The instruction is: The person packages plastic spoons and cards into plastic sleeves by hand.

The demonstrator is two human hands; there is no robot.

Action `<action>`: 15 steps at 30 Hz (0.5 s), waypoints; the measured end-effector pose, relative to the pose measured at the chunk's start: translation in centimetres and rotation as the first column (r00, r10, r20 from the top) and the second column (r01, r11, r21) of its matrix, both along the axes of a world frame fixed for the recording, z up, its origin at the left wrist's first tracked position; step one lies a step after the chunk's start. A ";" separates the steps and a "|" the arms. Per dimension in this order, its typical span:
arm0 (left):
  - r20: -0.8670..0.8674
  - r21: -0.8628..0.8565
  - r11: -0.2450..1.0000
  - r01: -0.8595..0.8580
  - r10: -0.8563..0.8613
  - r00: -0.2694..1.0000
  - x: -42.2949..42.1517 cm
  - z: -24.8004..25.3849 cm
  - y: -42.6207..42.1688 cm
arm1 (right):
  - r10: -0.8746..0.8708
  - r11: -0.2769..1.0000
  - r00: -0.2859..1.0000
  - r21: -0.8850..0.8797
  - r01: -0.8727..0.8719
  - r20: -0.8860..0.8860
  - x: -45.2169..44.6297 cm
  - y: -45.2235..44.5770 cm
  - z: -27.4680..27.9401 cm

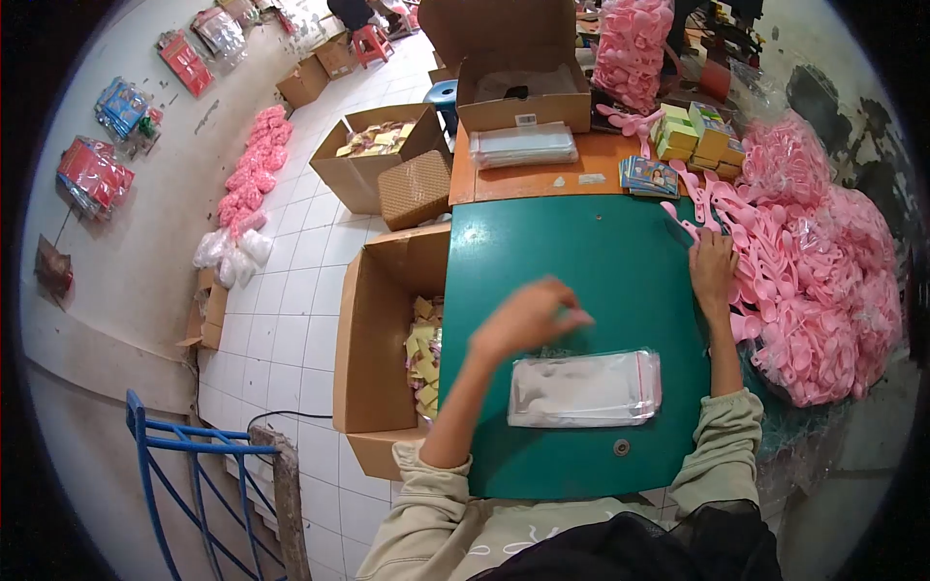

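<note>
My left hand point(531, 318) is over the green table, smeared by motion, with its fingers bent; I cannot make out whether anything is in them. Below it lies a stack of clear plastic bags point(585, 389) with a red strip near one end. At the table's right edge my right hand point(714, 263) reaches into a heap of pink plastic spoons point(790, 281). Its fingers close on a pink spoon point(681, 222) at the heap's near side, though the fingertips are partly hidden.
Small cards point(649, 177) and yellow-green boxes point(693, 136) sit on the orange tabletop point(523, 182) beyond the green table point(523, 242). Another bag stack point(523, 145) lies there before an open carton point(523, 97). A large cardboard box point(373, 358) with yellow packets stands left.
</note>
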State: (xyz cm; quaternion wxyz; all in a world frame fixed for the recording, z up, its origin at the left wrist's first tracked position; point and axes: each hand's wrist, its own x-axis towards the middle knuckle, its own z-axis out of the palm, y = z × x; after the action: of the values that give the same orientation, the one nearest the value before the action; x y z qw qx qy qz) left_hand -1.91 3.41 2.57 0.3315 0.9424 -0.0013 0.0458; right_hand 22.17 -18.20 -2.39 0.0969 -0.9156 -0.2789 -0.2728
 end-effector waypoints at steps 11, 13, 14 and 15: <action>-0.113 -0.121 0.978 0.170 -0.183 0.976 2.1 -2.5 -4.5 | 0.399 0.837 0.879 0.495 -0.232 -0.262 -0.9 -0.5 6.1; -0.087 -0.289 0.948 0.134 -0.165 0.982 2.0 -1.9 -4.0 | 0.483 0.791 0.796 0.572 -0.218 -0.364 -2.6 -0.2 8.3; -0.077 -0.372 0.921 0.116 -0.155 0.985 1.9 -1.8 -3.9 | 0.521 0.766 0.756 0.607 -0.211 -0.395 -3.6 0.0 9.4; -0.047 -0.405 0.907 0.114 -0.145 0.988 1.9 -2.0 -3.7 | 0.559 0.742 0.713 0.640 -0.201 -0.424 -4.4 0.1 10.1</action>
State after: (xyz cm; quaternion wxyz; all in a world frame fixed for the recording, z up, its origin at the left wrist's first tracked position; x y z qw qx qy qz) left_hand 0.02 -0.28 0.61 0.5197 0.8532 -0.0418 -0.0126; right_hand 17.79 -18.12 7.72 0.4941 -0.8023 -0.3345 -0.0140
